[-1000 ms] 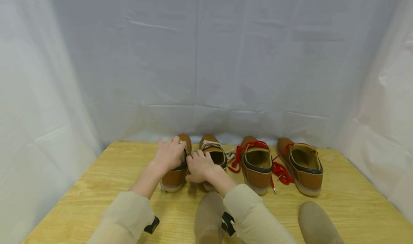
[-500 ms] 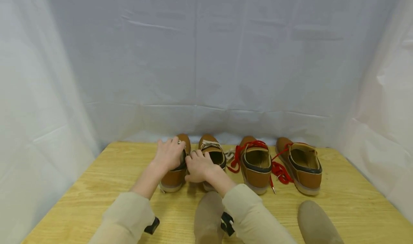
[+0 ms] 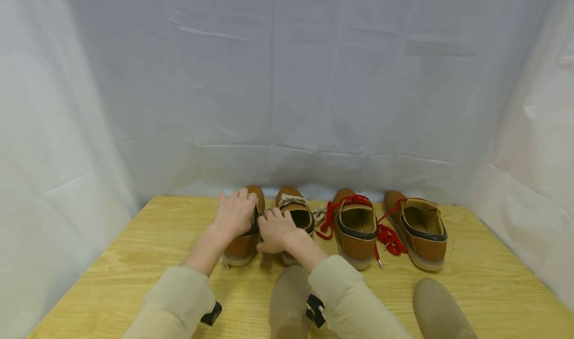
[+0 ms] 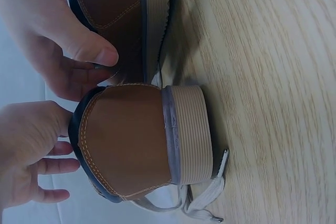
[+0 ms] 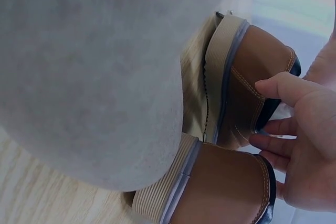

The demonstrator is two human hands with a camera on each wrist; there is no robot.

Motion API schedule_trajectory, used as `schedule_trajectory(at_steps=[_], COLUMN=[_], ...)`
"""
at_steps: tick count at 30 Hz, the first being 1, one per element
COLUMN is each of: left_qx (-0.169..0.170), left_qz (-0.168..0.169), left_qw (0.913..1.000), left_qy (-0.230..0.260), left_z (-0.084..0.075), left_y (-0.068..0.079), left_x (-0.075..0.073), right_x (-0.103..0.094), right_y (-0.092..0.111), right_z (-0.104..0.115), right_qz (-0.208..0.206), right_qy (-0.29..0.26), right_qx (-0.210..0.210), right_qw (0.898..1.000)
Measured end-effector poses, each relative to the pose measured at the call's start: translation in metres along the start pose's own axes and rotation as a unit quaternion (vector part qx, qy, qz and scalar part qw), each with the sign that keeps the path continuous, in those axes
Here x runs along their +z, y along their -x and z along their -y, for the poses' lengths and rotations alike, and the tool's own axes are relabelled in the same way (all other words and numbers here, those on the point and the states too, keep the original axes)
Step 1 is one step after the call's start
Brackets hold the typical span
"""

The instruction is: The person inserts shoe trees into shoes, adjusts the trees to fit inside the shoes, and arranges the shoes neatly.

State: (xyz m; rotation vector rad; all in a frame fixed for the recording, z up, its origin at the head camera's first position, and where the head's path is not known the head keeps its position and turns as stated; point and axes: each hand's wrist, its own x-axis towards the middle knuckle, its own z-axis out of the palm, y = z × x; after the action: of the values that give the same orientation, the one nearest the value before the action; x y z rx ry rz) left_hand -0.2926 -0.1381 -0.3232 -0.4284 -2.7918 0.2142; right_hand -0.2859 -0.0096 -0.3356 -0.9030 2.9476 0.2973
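Observation:
In the head view, my left hand [image 3: 235, 214] lies over the opening of the leftmost brown lace-up shoe [image 3: 239, 252]. The left wrist view shows its lower fingers loosely bent and apart behind the dark collar, with the thumb tip out of sight. Between that shoe and the second brown shoe [image 3: 283, 195] is my right hand [image 3: 277, 233]. Its thumb [image 5: 273, 85] lies at the leftmost shoe's side near the collar, fingers bent below. Whether either hand pinches anything is hidden. A pale shoelace [image 4: 205, 200] trails on the wood beside the leftmost shoe; another crosses the second shoe.
Two more brown shoes stand to the right, a nearer one [image 3: 358, 252] and an outer one [image 3: 431, 252], with loose red laces [image 3: 393, 242]. Taupe footwear toes [image 3: 290, 299] point in from the front. White sheeting [image 3: 287, 80] closes the back and sides of the wooden surface [image 3: 134, 269].

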Motion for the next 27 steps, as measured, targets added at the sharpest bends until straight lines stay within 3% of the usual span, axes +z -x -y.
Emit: schedule_trajectory(at_steps=[8,27], left_qx=[0.012,0.008], left_qz=[-0.014,-0.010], left_qw=[0.9998,0.9998], left_qy=[-0.008,-0.018], left_z=[-0.0016,-0.0027], left_y=[0.0012,-0.0011], left_x=[0.0048,0.0081], right_x=[0.0019,0.0019], right_y=[0.0009,0.0011], right_z=[-0.0012,-0.0003], right_qz=[0.001,0.003], right_qy=[-0.002,0.001], right_qx=[-0.001,0.005], right_qw=[1.000,1.000])
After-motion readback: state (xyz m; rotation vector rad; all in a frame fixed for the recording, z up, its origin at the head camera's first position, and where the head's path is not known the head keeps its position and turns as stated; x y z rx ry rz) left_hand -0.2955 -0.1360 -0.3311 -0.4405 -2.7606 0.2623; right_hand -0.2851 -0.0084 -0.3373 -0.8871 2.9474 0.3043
